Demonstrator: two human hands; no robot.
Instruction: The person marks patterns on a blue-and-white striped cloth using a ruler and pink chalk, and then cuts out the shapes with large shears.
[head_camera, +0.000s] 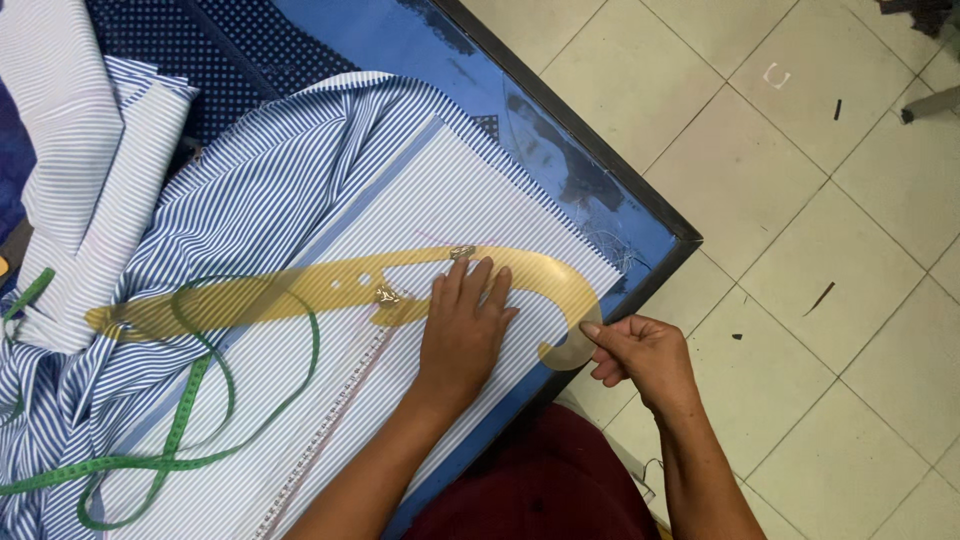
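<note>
At the far left a green cloth measuring tape (180, 420) loops loosely over the blue-and-white striped shirt fabric (250, 200), one end trailing off the lower left edge. Above it lies a folded pile of paler, finely striped white cloth (80, 150), and behind that a dark navy dotted cloth (240, 50). The striped fabric bunches in folds on the left and flattens towards the middle, where a flat panel of white, thinly striped fabric (450, 200) is spread out.

Across this panel lies a long, translucent yellow plastic curve ruler (330, 285), its narrow tail near the left folds and its broad hooked end curling down at the right, past the edge of the cloth. Small holes and a metal fitting show along its middle.

The left hand (465, 325) lies flat on top of the ruler, fingers spread and pressing it onto the white panel; it grips nothing. Just to the right, the right hand (645, 355) pinches the hooked end of the ruler between thumb and fingertips, with the other fingers curled in, beyond the edge of the table.

The blue-topped table (560, 140) with its dark metal rim runs diagonally to a corner at the right. Beyond it lies the pale tiled floor (800, 200), with a few dark scraps scattered on it. Dark red clothing shows at the bottom between the forearms.
</note>
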